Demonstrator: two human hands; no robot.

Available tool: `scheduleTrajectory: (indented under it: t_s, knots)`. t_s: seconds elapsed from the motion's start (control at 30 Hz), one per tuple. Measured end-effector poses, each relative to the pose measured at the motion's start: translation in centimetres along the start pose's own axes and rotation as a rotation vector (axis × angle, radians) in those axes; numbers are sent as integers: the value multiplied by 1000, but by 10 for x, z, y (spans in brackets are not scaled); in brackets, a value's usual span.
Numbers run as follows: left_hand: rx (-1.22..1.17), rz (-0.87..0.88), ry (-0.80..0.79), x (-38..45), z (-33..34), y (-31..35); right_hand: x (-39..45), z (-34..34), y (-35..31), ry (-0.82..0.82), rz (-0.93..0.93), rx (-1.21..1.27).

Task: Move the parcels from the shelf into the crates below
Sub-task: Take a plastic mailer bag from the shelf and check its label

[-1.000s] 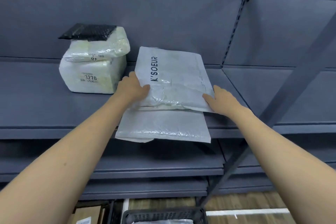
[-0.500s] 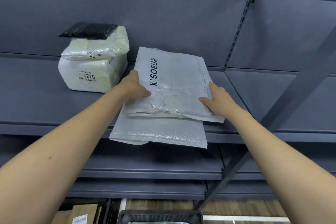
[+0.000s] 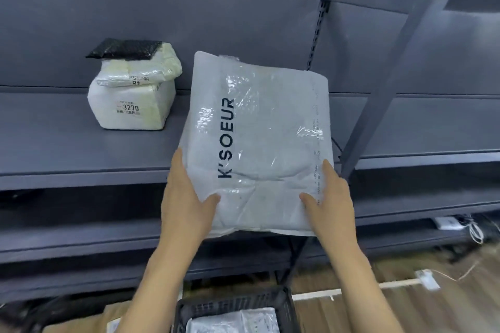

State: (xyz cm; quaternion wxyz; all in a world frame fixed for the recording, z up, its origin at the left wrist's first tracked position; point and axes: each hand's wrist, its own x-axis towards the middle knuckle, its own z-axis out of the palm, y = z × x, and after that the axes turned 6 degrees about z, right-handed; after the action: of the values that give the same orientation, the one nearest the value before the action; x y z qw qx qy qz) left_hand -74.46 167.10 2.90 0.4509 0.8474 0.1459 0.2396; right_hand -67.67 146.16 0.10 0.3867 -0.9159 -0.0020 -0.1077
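A flat grey plastic parcel printed "K'SOEUR" hangs in the air in front of the shelf, tilted up toward me. My left hand grips its lower left edge and my right hand grips its lower right edge, thumbs on top. A second mailer that lay under it is hidden behind it, if it is held at all. On the grey shelf at the left stands a white wrapped block parcel marked 3270, with a smaller white bag and a black bubble mailer on top. A black crate sits below, holding a grey parcel.
Lower shelf boards run under the top one. A slanted grey upright stands right of the parcel. Cardboard boxes lie at the bottom left. White cables and a power strip lie on the wooden floor at the right.
Both hands have lifted the K'SOEUR parcel off the shelf and pulled it toward me, now over the shelf's front edge. The lower mailer no longer shows. My view has tipped down toward the crate.
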Motion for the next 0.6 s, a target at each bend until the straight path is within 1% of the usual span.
scheduleTrajectory:
  t_s: [0.07, 0.1, 0.17, 0.23, 0.3, 0.47, 0.6]
  knots:
    - [-101, -131, 1, -28, -12, 1, -37, -1, 7, 42, 34, 27]
    - [-128, -213, -30, -40, -18, -1, -53, 0, 11, 54, 50, 44]
    - [-122, -297, -157, -57, -32, -8, -80, 3, 17, 70, 64, 61]
    - [-106, -302, -270, -73, -44, -10, -103, 5, 22, 78, 79, 63]
    - [-123, -273, -310, -86, -54, -14, -124, 6, 25, 80, 97, 52]
    - [-225, -208, -351, -113, -70, -24, -165, 5, 32, 53, 131, 31]
    - [-197, -219, -318, -129, -68, -40, -177, 5, 41, -27, 176, 47]
